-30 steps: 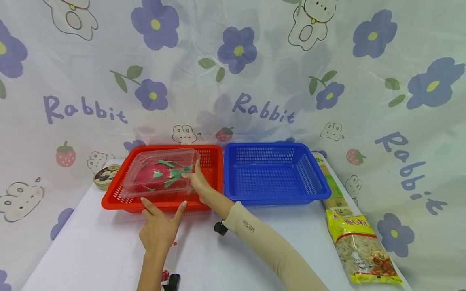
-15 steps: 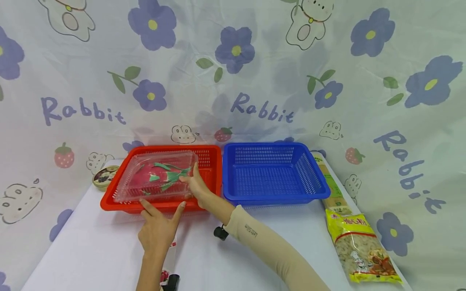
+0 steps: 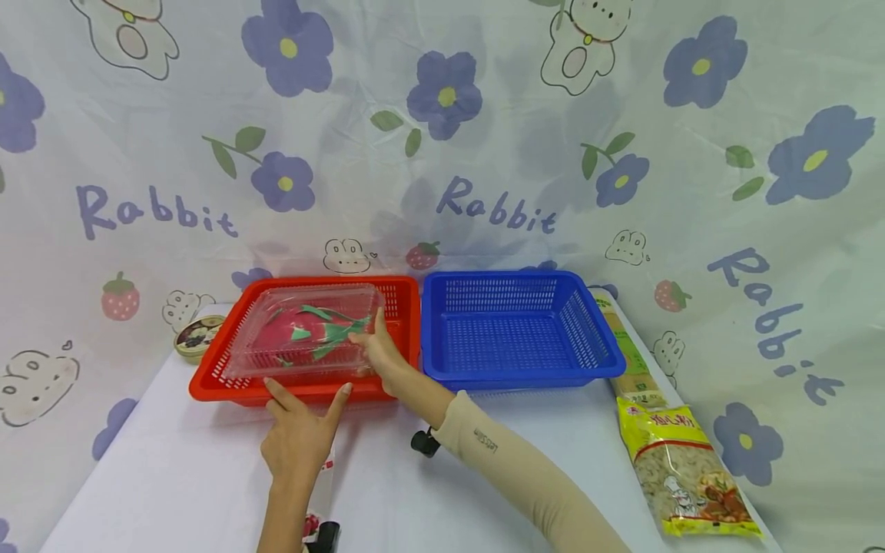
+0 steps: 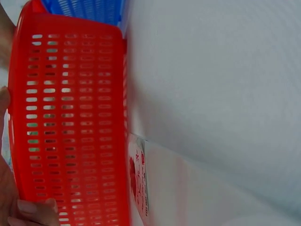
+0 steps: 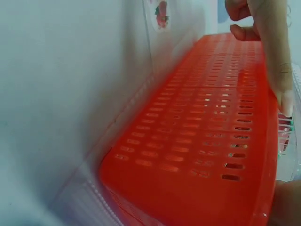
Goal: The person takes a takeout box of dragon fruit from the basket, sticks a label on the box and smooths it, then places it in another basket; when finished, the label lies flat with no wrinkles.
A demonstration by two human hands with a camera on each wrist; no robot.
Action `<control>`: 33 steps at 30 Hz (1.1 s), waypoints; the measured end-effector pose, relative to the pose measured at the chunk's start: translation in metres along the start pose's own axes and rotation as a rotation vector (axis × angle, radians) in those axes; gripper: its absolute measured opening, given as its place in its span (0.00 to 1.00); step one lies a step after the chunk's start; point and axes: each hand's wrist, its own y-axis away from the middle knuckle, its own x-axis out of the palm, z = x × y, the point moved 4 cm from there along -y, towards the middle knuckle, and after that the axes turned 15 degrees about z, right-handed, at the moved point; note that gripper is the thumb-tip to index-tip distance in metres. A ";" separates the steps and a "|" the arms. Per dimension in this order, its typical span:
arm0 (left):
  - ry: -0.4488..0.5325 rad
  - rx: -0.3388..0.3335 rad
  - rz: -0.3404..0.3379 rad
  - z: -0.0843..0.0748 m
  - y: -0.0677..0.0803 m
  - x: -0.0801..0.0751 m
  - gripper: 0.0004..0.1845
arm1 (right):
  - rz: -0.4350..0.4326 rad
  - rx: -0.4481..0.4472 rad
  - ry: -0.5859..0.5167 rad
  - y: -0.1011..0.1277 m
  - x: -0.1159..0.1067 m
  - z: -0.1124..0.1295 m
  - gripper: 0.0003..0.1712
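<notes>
Head view high, facing forward-down, both wrist views close, sideways, sharing red basket (image 3: 397, 307) wall

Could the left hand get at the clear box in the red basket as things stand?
Probably yes: the left hand rests at the red basket front rim, and the clear box lies uncovered just beyond; only the right hand touches it.

The clear box (image 3: 304, 332) with the right hand (image 3: 376, 349) on it has shifted slightly rightward and deeper into the red basket (image 3: 401, 296).
</notes>
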 end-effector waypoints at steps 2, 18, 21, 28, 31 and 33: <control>-0.001 0.000 0.000 0.000 0.000 0.000 0.72 | -0.003 0.002 0.003 0.002 -0.001 0.001 0.51; 0.003 -0.006 -0.006 0.000 0.000 0.002 0.72 | -0.004 -0.022 0.001 0.015 -0.009 0.004 0.52; 0.002 -0.005 -0.003 0.000 0.001 0.002 0.72 | 0.000 -0.024 -0.001 0.017 -0.010 0.006 0.51; -0.002 -0.007 0.005 -0.001 0.000 0.001 0.72 | -0.002 -0.028 0.018 0.023 -0.014 0.007 0.51; -0.002 -0.007 0.002 -0.001 0.000 0.001 0.71 | -0.002 -0.029 0.021 0.025 -0.016 0.007 0.50; 0.000 -0.005 -0.001 -0.002 0.000 0.001 0.71 | -0.003 -0.029 0.020 0.026 -0.017 0.007 0.49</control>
